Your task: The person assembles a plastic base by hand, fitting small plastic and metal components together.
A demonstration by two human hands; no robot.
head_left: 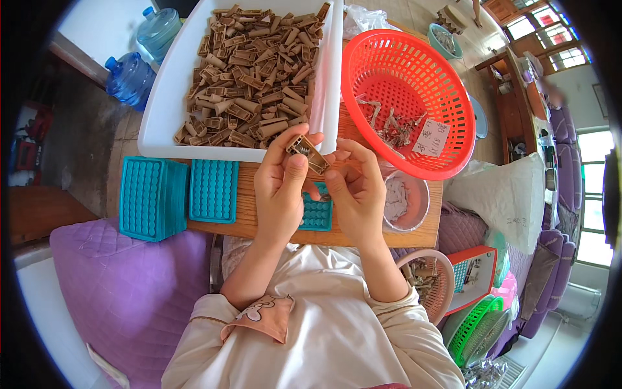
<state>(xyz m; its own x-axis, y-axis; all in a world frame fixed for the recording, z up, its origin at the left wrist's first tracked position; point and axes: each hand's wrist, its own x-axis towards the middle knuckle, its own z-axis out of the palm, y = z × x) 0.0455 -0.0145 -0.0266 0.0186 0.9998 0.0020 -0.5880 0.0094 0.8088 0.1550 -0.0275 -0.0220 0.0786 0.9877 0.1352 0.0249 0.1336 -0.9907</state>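
- Cream shirt is seen nearest, below both hands.
- By the left hand, the brown part is gripped, hollow side up, presumably so its inside can be seen.
- At its lower end the right hand is placed; whether anything is pinched there cannot be told.
- Beyond the hands, the white tub and red basket are set, probably for easy reach.

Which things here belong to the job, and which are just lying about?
Likely the job:
brown casing, in the left hand, right hand at its end
white tub of similar casings
red basket of metal pieces
teal tray below

Likely lying about:
blue water jugs
green basket
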